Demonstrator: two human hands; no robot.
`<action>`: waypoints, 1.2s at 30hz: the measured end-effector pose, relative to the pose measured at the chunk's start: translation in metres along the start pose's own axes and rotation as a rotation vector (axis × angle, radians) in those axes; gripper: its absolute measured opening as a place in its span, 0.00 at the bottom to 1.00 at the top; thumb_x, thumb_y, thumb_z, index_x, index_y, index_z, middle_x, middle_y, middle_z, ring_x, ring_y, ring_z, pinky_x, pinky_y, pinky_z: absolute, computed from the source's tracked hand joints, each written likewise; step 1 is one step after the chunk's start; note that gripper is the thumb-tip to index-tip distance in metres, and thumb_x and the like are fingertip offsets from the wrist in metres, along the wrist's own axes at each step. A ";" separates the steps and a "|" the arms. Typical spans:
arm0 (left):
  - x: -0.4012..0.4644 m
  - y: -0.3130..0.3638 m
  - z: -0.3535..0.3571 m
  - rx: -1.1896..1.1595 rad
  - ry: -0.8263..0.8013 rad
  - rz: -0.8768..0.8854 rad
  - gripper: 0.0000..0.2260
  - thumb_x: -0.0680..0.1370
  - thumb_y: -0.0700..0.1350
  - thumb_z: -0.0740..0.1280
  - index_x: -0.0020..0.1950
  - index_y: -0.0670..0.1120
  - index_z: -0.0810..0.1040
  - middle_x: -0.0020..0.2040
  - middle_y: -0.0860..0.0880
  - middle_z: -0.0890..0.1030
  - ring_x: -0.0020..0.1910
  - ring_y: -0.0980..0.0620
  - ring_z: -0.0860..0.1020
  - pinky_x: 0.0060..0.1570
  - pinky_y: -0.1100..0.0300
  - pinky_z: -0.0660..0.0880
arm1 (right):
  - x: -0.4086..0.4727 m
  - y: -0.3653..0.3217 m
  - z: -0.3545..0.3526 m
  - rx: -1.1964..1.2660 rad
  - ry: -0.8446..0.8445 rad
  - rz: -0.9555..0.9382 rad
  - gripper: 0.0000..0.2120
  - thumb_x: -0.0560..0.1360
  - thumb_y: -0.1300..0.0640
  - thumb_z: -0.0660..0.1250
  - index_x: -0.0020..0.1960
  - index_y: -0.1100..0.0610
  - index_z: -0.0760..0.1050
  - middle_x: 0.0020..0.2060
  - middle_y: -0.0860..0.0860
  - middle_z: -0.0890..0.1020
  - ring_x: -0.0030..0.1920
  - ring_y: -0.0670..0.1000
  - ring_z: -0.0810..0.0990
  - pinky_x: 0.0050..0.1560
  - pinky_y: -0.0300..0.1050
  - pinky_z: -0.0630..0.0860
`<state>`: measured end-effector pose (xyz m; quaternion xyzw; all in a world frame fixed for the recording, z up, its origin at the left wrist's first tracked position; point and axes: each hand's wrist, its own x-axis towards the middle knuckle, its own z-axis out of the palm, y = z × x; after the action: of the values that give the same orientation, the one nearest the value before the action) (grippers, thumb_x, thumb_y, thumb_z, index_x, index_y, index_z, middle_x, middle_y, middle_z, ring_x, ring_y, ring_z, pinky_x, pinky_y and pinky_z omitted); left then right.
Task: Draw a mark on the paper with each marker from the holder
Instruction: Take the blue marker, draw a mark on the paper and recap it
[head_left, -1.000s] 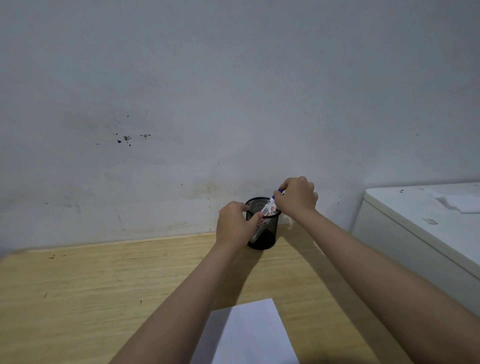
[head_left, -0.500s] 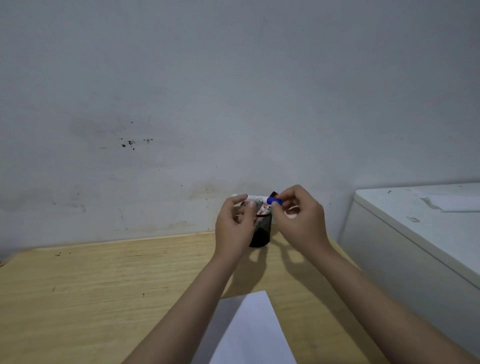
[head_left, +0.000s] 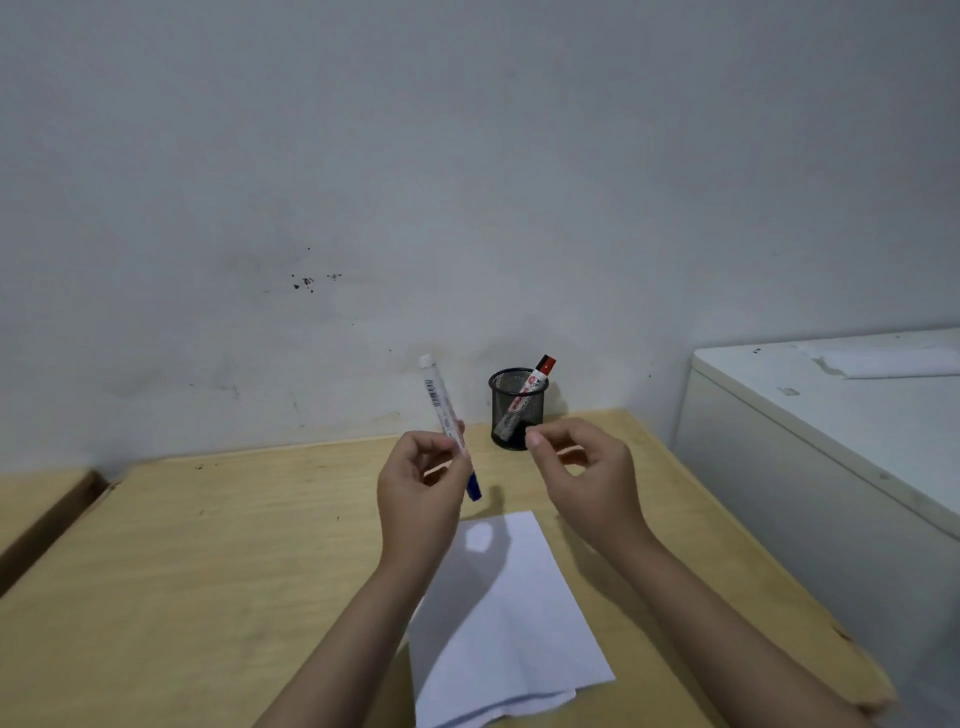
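My left hand (head_left: 421, 488) grips a white marker (head_left: 439, 400) by its lower part, tilted slightly, with its blue cap pointing down towards the paper. The white sheet of paper (head_left: 509, 613) lies on the wooden table under both forearms. My right hand (head_left: 592, 483) hovers just right of the marker with loosely curled fingers and nothing in it. Behind the hands, against the wall, stands the black mesh holder (head_left: 530, 421). A marker with a red cap (head_left: 540, 374) leans inside it.
The wooden table (head_left: 208, 545) ends at the wall behind. A white cabinet (head_left: 831, 415) stands tight against its right edge, with a folded paper (head_left: 893, 364) on top. A second wooden surface (head_left: 31, 499) sits at the far left across a gap.
The blue-capped marker came out of the holder and passed from my right hand into my left. Both hands drew back towards me, over the paper.
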<state>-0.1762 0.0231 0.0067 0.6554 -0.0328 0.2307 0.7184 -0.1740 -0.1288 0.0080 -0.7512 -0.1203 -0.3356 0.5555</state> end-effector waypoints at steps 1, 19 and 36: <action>-0.007 0.002 -0.005 0.077 -0.008 0.043 0.08 0.71 0.32 0.68 0.38 0.44 0.76 0.40 0.48 0.82 0.42 0.55 0.81 0.46 0.59 0.78 | -0.005 -0.007 0.004 0.027 0.012 0.030 0.03 0.72 0.59 0.71 0.41 0.53 0.82 0.35 0.47 0.84 0.37 0.44 0.80 0.38 0.33 0.73; -0.109 0.017 -0.089 0.338 -0.039 0.241 0.07 0.68 0.36 0.74 0.43 0.46 0.83 0.37 0.52 0.83 0.40 0.58 0.79 0.44 0.72 0.70 | -0.107 -0.072 0.036 0.385 0.072 0.434 0.12 0.69 0.48 0.71 0.36 0.58 0.78 0.25 0.46 0.78 0.30 0.45 0.76 0.36 0.45 0.76; -0.123 0.010 -0.076 0.437 -0.009 0.393 0.09 0.74 0.43 0.61 0.44 0.43 0.80 0.38 0.56 0.80 0.38 0.60 0.78 0.40 0.72 0.71 | -0.128 -0.070 0.039 0.483 -0.036 0.445 0.17 0.67 0.46 0.67 0.39 0.62 0.76 0.25 0.48 0.78 0.27 0.46 0.74 0.33 0.40 0.75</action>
<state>-0.3093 0.0608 -0.0381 0.7766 -0.1118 0.3644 0.5016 -0.2941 -0.0435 -0.0271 -0.6115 -0.0393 -0.1545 0.7750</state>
